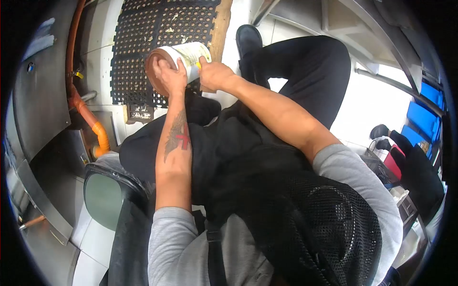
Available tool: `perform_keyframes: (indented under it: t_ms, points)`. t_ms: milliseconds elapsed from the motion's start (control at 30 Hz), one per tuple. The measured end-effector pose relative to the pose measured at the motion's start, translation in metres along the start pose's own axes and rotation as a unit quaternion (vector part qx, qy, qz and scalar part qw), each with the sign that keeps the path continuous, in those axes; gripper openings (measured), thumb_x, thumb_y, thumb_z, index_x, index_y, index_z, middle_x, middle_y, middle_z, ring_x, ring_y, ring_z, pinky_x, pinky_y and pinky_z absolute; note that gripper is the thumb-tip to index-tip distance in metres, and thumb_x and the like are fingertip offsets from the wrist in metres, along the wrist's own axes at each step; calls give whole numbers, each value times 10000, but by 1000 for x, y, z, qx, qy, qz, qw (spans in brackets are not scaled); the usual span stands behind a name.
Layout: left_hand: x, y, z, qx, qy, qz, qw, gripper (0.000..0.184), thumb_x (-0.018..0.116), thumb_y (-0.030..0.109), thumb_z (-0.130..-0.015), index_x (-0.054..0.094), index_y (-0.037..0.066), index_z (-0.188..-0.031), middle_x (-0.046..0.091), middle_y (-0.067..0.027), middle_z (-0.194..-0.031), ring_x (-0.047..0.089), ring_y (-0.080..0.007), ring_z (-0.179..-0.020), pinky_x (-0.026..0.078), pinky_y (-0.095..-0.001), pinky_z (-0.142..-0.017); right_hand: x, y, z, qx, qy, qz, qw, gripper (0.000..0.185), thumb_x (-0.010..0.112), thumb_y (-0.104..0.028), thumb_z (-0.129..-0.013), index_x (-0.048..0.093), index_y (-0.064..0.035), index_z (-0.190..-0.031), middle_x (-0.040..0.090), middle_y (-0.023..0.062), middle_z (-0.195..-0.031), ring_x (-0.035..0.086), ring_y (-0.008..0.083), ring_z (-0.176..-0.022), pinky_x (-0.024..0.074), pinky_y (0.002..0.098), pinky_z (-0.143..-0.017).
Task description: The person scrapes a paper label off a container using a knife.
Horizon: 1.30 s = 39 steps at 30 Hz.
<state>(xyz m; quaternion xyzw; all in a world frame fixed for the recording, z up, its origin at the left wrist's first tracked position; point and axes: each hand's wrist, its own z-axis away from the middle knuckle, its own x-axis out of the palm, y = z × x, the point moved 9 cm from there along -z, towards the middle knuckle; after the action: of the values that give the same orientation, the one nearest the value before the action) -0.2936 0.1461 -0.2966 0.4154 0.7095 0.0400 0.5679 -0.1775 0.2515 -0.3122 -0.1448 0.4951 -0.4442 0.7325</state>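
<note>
Toward nine to ten o'clock, an orange pipe [86, 114] runs down beside metal panels [40, 90]. Between ten and eleven o'clock, a black mat [164, 24] full of holes lies on the white floor [102, 40], a few pale scraps on it. At eleven o'clock, a white tub [188, 50] with a brown end is tipped on its side, that end facing left. The left hand [171, 76] lies across the brown end, its fingers blurred and apparently spread; one cannot tell whether they grip. The right hand [215, 76] is curled round the tub's other end, next to a yellow patch. Near twelve o'clock rests the wearer's black shoe [249, 43]. Toward three o'clock sits another person in black trousers [420, 181], near blue boxes [422, 114].
</note>
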Motion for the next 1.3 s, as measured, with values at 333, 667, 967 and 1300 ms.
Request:
perform_keyframes:
  t_ms: [333,667,967,1300]
  points:
    - [0,-30,4,-24,22,-19,999,396,553,337,-965,497,-37,-847,529,-347,-1183,489,-450,-1158,360,-501,-997,1,-9,-3,-39,41,-20,998,343,439,-259,-1001,481,20,-1194,675,307,-876,663,483,-858,517,558,-772]
    - [7,-30,-3,-99,-100,23,990,359,543,283,-968,500,-45,-830,488,-401,-1311,399,-511,-1324,304,-509,-1134,-3,-20,-42,-7,25,65,998,294,428,-125,-934,528,13,-1173,702,266,-983,715,393,-876,568,477,-790]
    - [22,-13,11,-80,-121,24,989,342,550,342,-965,526,4,-924,328,-296,-1525,262,-496,-1428,223,-774,-1041,-10,6,-58,20,-52,90,994,356,484,-122,-917,504,64,-1220,688,286,-1024,690,397,-977,540,459,-860]
    - [15,-34,4,-137,-87,67,985,336,535,295,-980,484,-18,-872,390,-340,-1462,304,-514,-1397,283,-621,-1101,3,-20,-28,21,-24,26,999,363,471,-135,-938,487,27,-1262,681,279,-1069,679,402,-1015,536,473,-877]
